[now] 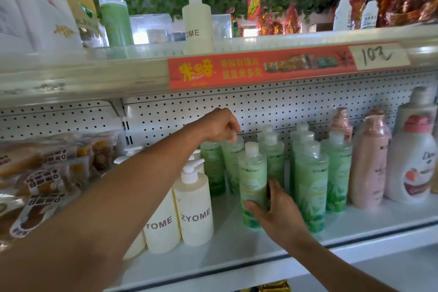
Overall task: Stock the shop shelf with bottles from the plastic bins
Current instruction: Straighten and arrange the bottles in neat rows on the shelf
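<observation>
My left hand: My left hand reaches far back on the shelf. My fingers are curled around the white cap of a green bottle at the back. I pinch it at the top.
My right hand: My right hand holds the front green bottle low on its side. My thumb is on one side and my fingers wrap the other side.
Front green bottle: It stands up straight on the white shelf, in front of the other green ones. It has a white cap.
More green bottles: A row of green bottles stands just beside it on the right, close together.
Cream pump bottles: Two cream pump bottles stand to the left of the green ones. They say ZYOME.
Pink bottles: Pink bottles stand further right, next to a white Dove bottle.
Snack packs: Snack packs lie on the far left.
Top shelf: A red price strip runs along the edge of the top shelf. A pump bottle stands up there.
</observation>
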Motion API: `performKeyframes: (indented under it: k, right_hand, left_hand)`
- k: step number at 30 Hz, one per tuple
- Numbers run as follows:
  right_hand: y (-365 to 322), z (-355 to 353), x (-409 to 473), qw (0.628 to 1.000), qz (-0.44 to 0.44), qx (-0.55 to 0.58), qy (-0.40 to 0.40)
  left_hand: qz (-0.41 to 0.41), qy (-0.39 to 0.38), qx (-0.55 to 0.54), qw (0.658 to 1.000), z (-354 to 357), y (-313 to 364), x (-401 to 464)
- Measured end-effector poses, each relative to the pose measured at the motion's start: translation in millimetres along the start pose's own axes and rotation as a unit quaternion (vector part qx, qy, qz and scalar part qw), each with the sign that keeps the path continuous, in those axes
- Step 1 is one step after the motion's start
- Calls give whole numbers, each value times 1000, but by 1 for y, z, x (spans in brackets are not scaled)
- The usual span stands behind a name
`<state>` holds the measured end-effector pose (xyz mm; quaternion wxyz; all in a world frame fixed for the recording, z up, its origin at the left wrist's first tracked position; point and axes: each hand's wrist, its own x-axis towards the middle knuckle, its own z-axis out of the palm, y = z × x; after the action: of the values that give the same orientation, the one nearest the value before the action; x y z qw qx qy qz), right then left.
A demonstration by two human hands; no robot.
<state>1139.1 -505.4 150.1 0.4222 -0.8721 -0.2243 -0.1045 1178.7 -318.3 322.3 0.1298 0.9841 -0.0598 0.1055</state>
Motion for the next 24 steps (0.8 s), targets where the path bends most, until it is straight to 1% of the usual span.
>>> performKeyframes:
  k: [3, 7, 10, 17, 24]
  right_hand:
    - [0, -2, -1, 1000, -3, 2, -4]
    - [-1, -3, -1, 1000, 5, 11, -6]
    - [-2, -2, -1, 1000, 10, 17, -6]
    - [-2, -2, -1, 1000, 13, 25, -8]
    - [-5, -2, -3, 999, 0, 34, -15]
  left_hand:
    - [6, -8, -15, 1000, -7, -4, -17]
    - [1, 0, -25, 1000, -11, -7, -34]
    - [5, 6, -14, 1000, -10, -9, -42]
    - [-11, 15, 5, 1000, -12, -11, -45]
    - [-18, 49, -2, 999, -5, -18, -44]
